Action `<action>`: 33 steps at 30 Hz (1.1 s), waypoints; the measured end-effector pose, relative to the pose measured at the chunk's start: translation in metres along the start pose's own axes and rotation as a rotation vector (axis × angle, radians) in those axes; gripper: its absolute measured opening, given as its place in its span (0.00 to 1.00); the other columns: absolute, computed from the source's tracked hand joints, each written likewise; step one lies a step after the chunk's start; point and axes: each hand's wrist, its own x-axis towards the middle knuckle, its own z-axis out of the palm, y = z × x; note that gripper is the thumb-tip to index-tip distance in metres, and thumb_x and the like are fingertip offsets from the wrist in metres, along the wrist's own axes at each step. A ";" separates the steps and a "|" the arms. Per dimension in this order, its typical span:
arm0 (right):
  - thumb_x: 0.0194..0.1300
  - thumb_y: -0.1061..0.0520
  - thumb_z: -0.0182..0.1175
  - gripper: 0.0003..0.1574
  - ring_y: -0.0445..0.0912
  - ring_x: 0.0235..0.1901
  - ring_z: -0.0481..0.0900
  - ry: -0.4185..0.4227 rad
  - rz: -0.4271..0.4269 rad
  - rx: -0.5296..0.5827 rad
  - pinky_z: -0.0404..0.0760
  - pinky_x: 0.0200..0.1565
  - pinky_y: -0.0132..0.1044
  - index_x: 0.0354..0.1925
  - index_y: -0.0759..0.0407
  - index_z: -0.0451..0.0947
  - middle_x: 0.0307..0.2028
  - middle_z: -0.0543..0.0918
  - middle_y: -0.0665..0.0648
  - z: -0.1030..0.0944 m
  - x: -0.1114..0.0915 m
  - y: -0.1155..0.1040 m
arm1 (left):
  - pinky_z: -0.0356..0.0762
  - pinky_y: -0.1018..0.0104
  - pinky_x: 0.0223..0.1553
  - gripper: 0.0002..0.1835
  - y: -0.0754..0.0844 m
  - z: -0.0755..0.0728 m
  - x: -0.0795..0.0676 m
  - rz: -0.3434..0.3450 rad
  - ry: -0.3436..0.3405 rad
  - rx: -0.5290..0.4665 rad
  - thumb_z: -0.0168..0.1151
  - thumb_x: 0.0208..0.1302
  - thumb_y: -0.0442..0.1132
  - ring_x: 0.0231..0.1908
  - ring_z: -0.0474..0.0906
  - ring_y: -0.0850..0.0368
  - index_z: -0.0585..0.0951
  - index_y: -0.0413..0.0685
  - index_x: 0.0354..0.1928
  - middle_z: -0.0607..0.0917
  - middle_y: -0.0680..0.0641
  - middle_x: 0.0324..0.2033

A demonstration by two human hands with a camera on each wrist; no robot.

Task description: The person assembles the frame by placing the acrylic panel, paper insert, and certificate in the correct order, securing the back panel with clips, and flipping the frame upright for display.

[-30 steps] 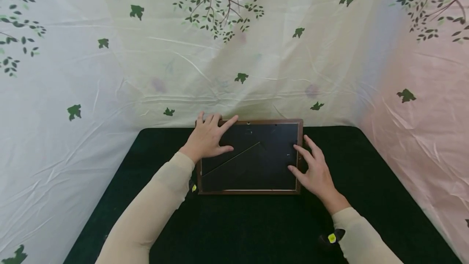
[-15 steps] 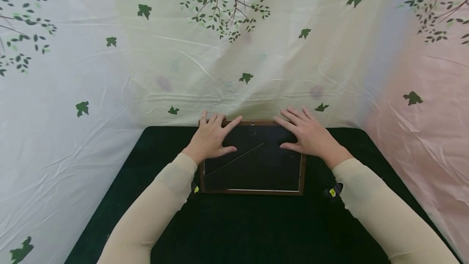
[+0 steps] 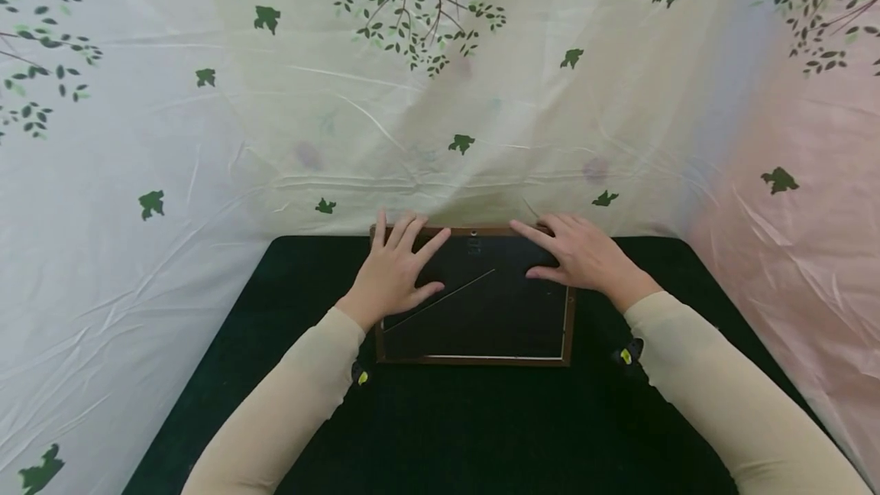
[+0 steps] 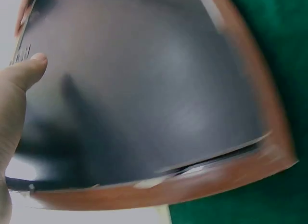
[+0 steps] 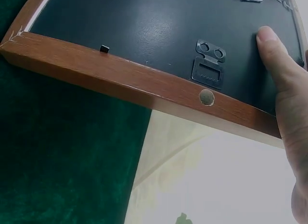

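Observation:
A picture frame [image 3: 474, 319] with a brown wooden rim lies back side up on the dark green cloth, its black backing board [image 5: 144, 36] showing. My left hand [image 3: 388, 273] is spread over its far left corner, fingers extended across the far rim. At the far right corner is my right hand [image 3: 584, 254], index finger pointing along the far rim and thumb over the board. Its other fingertips are partly hidden. In the right wrist view a metal hanger plate [image 5: 208, 65] sits near the rim. A thin diagonal line crosses the board in the head view.
The dark green cloth [image 3: 481, 434] covers the table. A pale curtain [image 3: 385, 113] printed with branches and leaves hangs right behind the frame's far edge and along both sides.
My right hand has moved from the frame's right side up to its far right corner. My left hand has stayed at the far left corner, shifting slightly. The frame has hardly moved.

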 end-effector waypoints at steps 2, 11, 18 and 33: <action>0.53 0.30 0.66 0.58 0.54 0.40 0.75 0.004 -0.002 0.007 0.76 0.43 0.49 0.75 0.44 0.53 0.46 0.74 0.59 -0.001 0.001 0.000 | 0.37 0.34 0.67 0.49 0.007 0.000 -0.010 0.000 0.021 -0.034 0.57 0.58 0.69 0.72 0.43 0.40 0.50 0.62 0.76 0.47 0.38 0.73; 0.53 0.30 0.65 0.58 0.54 0.40 0.74 0.015 0.001 0.005 0.75 0.42 0.49 0.75 0.43 0.53 0.46 0.74 0.59 -0.003 0.003 -0.004 | 0.57 0.45 0.66 0.45 0.043 0.016 -0.053 -0.029 0.079 -0.135 0.60 0.58 0.66 0.66 0.57 0.42 0.59 0.56 0.73 0.60 0.38 0.68; 0.54 0.30 0.64 0.57 0.54 0.42 0.74 0.002 0.025 0.012 0.75 0.44 0.50 0.74 0.43 0.53 0.48 0.74 0.59 -0.002 -0.001 -0.003 | 0.72 0.52 0.52 0.52 0.064 0.038 -0.070 -0.071 0.037 -0.193 0.64 0.53 0.68 0.54 0.69 0.46 0.56 0.52 0.74 0.70 0.40 0.57; 0.53 0.31 0.66 0.57 0.54 0.40 0.74 0.019 0.018 0.031 0.75 0.41 0.48 0.74 0.44 0.55 0.47 0.74 0.59 -0.002 0.000 -0.002 | 0.72 0.57 0.49 0.47 0.070 0.045 -0.073 -0.100 0.033 -0.212 0.68 0.55 0.55 0.48 0.69 0.50 0.58 0.47 0.73 0.72 0.43 0.55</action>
